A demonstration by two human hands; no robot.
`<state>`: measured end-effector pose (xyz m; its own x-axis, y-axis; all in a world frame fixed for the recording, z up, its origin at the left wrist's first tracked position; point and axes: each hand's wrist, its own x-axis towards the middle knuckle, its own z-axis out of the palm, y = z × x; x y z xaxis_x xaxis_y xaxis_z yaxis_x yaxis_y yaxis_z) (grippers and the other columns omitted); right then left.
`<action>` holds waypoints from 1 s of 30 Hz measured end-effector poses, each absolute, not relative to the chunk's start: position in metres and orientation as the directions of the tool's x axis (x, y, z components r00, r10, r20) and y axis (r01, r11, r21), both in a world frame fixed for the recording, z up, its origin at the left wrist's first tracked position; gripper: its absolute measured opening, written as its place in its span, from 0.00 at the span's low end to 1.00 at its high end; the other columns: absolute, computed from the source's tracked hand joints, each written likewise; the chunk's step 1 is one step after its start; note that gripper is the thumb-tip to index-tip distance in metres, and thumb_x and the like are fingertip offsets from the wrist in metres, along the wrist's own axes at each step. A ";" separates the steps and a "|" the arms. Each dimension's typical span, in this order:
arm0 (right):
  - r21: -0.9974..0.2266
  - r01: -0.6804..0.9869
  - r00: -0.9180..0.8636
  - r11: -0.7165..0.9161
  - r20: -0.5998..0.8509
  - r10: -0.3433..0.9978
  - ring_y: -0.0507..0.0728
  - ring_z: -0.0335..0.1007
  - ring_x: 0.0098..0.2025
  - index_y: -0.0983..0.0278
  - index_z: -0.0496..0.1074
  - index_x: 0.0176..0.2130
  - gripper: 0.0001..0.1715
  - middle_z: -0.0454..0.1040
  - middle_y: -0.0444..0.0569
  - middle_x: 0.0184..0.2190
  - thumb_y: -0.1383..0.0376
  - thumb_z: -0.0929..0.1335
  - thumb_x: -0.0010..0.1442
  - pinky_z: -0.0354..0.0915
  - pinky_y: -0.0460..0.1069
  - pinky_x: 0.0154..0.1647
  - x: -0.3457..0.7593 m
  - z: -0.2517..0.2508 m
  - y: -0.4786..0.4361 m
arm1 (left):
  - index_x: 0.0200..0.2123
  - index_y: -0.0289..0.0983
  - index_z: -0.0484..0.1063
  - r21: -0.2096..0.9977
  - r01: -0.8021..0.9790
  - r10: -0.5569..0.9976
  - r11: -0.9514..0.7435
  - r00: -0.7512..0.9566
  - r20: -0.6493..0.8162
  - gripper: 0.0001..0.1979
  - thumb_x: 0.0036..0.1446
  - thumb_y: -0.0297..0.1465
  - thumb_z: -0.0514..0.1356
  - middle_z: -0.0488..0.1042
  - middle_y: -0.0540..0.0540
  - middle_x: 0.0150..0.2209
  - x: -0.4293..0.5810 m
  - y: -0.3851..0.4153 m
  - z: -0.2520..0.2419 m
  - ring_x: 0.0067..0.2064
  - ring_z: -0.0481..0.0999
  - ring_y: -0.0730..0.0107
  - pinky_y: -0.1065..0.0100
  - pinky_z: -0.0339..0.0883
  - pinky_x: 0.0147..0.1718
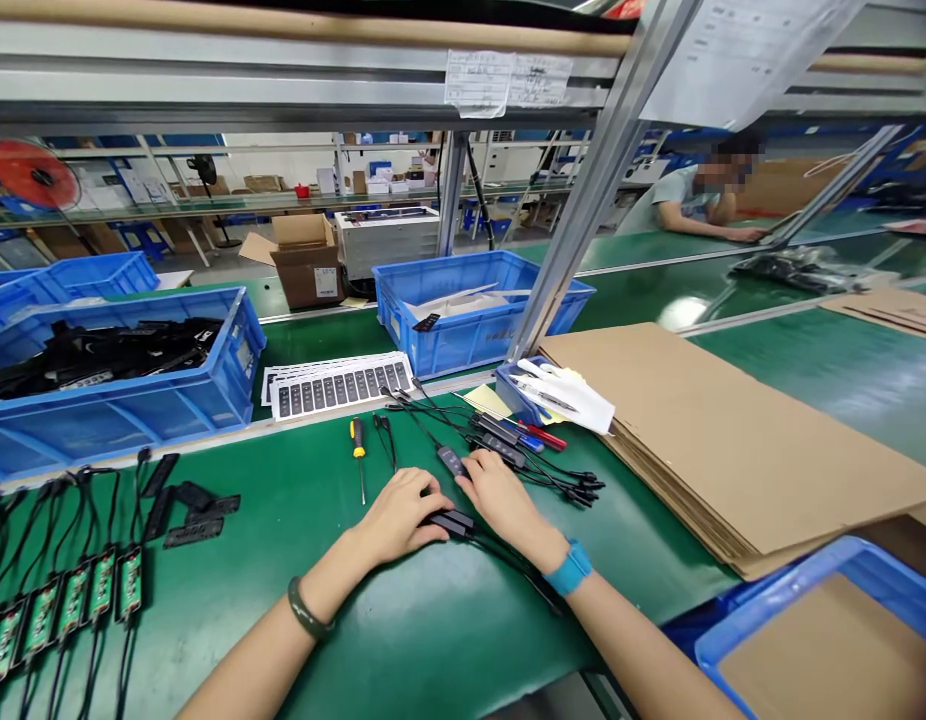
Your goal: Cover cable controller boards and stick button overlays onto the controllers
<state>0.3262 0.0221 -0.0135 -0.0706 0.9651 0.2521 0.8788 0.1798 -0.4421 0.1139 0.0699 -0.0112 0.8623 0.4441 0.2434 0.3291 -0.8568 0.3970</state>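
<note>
- Bare green bench (425, 630) stretches below the left hand (395, 517) and right hand (502, 505).
- Black cables (538, 468) crowd the way beyond the right hand.
- A yellow-handled screwdriver (358, 452) lies just beyond the left hand.
- Stacked cardboard sheets (718, 440) block the right side.
- Wired green circuit boards (73, 605) fill the bench's left side.

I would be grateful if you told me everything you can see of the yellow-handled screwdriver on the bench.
The screwdriver has a yellow handle, plastic by its look, with black on it, and a thin metal shaft. It lies flat on the green bench mat, handle away from the person and shaft pointing toward them, ahead of the left hand. Only the mat appears to touch it. Its tip type is too small to tell.
</note>
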 end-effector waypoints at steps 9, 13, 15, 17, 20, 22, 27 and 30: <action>-0.386 0.893 -0.098 0.231 0.334 0.938 0.61 0.72 0.44 0.62 0.74 0.48 0.16 0.75 0.55 0.42 0.67 0.60 0.67 0.71 0.55 0.45 0.355 -0.017 0.011 | 0.54 0.39 0.65 0.490 0.219 0.350 -0.844 0.917 0.194 0.20 0.61 0.40 0.60 0.73 0.40 0.52 0.116 0.080 -0.009 0.56 0.71 0.57 0.53 0.62 0.59; -0.326 0.936 -0.005 0.135 0.370 0.929 0.68 0.68 0.47 0.67 0.74 0.49 0.19 0.72 0.64 0.44 0.69 0.59 0.66 0.67 0.64 0.47 0.363 -0.026 0.020 | 0.61 0.38 0.60 0.385 0.238 0.333 -0.892 0.921 0.202 0.26 0.63 0.42 0.57 0.70 0.35 0.53 0.125 0.078 -0.011 0.58 0.68 0.50 0.48 0.63 0.57; -0.320 0.925 -0.086 0.203 0.344 0.935 0.65 0.70 0.45 0.65 0.75 0.48 0.18 0.73 0.59 0.43 0.69 0.60 0.66 0.69 0.61 0.46 0.357 -0.027 0.015 | 0.60 0.35 0.61 0.332 0.249 0.329 -0.910 0.920 0.211 0.27 0.63 0.42 0.56 0.62 0.30 0.61 0.126 0.077 -0.013 0.66 0.57 0.44 0.45 0.57 0.61; -0.342 0.890 -0.202 0.301 0.297 0.933 0.60 0.72 0.42 0.61 0.75 0.48 0.17 0.75 0.53 0.40 0.67 0.60 0.67 0.71 0.54 0.43 0.353 -0.026 0.010 | 0.61 0.32 0.58 0.319 0.252 0.324 -0.914 0.926 0.196 0.30 0.62 0.42 0.57 0.51 0.27 0.67 0.127 0.077 -0.015 0.70 0.46 0.43 0.44 0.52 0.64; -0.379 0.873 -0.214 0.308 0.270 0.939 0.58 0.73 0.39 0.60 0.75 0.47 0.18 0.75 0.51 0.38 0.65 0.59 0.69 0.72 0.50 0.41 0.354 -0.024 0.013 | 0.66 0.32 0.49 0.333 0.258 0.326 -0.907 0.931 0.165 0.37 0.61 0.44 0.58 0.56 0.28 0.66 0.128 0.078 -0.016 0.69 0.52 0.45 0.44 0.51 0.65; -0.373 0.900 -0.115 0.224 0.293 0.949 0.61 0.72 0.40 0.62 0.75 0.47 0.18 0.74 0.55 0.38 0.65 0.59 0.69 0.71 0.55 0.42 0.359 -0.025 0.022 | 0.66 0.33 0.50 0.344 0.270 0.342 -0.900 0.924 0.170 0.39 0.60 0.46 0.58 0.64 0.30 0.61 0.128 0.079 -0.015 0.65 0.61 0.46 0.44 0.52 0.64; -0.373 0.903 -0.101 0.212 0.295 0.950 0.65 0.69 0.43 0.63 0.74 0.45 0.13 0.73 0.57 0.40 0.68 0.63 0.64 0.69 0.60 0.45 0.354 -0.027 0.029 | 0.60 0.30 0.62 0.353 0.290 0.375 -0.890 0.905 0.202 0.39 0.55 0.53 0.60 0.52 0.24 0.67 0.128 0.082 -0.013 0.70 0.48 0.40 0.42 0.44 0.66; -0.417 0.861 -0.197 0.291 0.253 0.947 0.58 0.72 0.42 0.60 0.74 0.42 0.12 0.76 0.49 0.39 0.72 0.64 0.63 0.71 0.51 0.43 0.347 -0.022 0.025 | 0.63 0.30 0.58 0.383 0.274 0.358 -0.882 0.919 0.166 0.43 0.54 0.54 0.60 0.42 0.25 0.70 0.128 0.083 -0.013 0.71 0.40 0.39 0.42 0.43 0.66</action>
